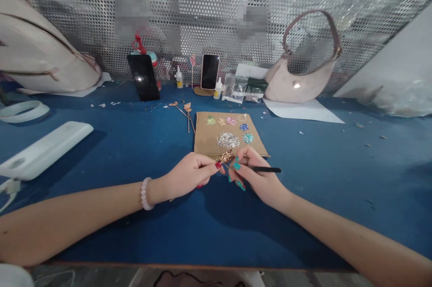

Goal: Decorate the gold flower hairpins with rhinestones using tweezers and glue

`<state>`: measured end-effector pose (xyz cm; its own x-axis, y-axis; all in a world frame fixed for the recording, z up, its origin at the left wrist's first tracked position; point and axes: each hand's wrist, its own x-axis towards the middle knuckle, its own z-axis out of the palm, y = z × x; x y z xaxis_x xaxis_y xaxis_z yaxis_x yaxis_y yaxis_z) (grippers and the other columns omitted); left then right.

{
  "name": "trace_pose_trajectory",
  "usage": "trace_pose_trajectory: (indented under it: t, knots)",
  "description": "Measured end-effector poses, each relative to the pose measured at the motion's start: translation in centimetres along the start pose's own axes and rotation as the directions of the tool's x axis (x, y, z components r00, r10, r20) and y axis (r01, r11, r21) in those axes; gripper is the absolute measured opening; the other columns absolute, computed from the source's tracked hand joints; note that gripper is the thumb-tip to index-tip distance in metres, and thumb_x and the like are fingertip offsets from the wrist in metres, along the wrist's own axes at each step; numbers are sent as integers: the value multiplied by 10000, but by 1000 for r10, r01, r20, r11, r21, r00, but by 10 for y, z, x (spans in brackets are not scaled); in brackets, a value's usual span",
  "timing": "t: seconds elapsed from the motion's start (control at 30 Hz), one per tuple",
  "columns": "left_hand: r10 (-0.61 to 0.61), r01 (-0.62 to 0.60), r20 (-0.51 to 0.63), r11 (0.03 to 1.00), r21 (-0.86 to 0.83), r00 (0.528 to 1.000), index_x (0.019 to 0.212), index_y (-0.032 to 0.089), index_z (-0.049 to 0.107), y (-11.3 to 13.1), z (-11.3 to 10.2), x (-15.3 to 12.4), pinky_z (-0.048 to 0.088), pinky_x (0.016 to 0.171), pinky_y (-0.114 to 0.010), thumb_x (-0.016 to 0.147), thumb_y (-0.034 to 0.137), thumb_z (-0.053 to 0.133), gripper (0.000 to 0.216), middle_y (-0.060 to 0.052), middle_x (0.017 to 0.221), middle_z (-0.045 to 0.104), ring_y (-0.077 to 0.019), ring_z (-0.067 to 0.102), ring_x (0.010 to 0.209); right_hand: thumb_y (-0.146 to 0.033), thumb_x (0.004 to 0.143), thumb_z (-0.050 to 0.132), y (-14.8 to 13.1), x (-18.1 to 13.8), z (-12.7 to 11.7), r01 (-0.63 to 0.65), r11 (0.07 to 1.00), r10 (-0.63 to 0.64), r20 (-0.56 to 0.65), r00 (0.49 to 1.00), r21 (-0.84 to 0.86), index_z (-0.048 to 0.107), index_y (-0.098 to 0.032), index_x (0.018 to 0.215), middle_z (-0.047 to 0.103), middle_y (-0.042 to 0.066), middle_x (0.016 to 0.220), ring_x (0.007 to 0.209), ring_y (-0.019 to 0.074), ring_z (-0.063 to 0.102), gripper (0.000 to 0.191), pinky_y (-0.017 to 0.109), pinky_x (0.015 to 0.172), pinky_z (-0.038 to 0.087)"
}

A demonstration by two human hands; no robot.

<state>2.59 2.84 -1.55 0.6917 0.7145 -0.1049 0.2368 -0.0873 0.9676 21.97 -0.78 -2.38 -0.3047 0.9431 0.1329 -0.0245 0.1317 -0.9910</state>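
Note:
My left hand (pixel 192 174), with red nails and a bead bracelet at the wrist, pinches a small gold hairpin ornament (pixel 227 156). My right hand (pixel 256 174), with teal nails, grips a thin black stick tool (pixel 268 169) whose tip meets the ornament. Both hands hover at the near edge of a brown cardboard sheet (pixel 205 141). Small piles of coloured rhinestones (pixel 228 139) lie on the sheet: silver, green, gold, pink, blue and teal.
Blue felt table (pixel 135 152). Two gold hairpins (pixel 187 114) lie left of the cardboard. Two phones (pixel 144 77) and glue bottles (pixel 179 78) stand at the back. A pink handbag (pixel 300 82) sits right, a white power bank (pixel 40 150) left, and a perforated metal wall behind.

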Motion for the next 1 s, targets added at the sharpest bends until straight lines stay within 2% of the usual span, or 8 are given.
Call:
trace_pose_trajectory:
  t: [0.47,0.73,1.0]
  knots:
    - [-5,5,-1,1000,15,1000,803,115,626,3,0,0,211,379,-162,900,380,417,350,91,404,351,-37,247,355,-248,856,482,2,-1,-1,-21,999,21,2,1000,26,356,-224,815,564,-48,603,458,73,427,134,228,452,328]
    - [-3,3,-7,1000,19,1000,846,110,636,1,1,0,211,386,-168,895,390,425,354,86,412,354,-42,247,362,-280,860,498,-1,-2,0,-15,999,15,-2,1000,-30,350,-228,813,576,-45,624,454,71,444,163,226,445,345]
    - [17,-16,-10,999,44,1000,723,119,615,3,2,-1,217,387,-168,902,383,423,373,82,411,357,-37,249,367,-236,870,488,0,-3,-1,-16,999,16,4,1000,-47,372,-224,824,571,-34,659,493,70,452,125,230,470,367]
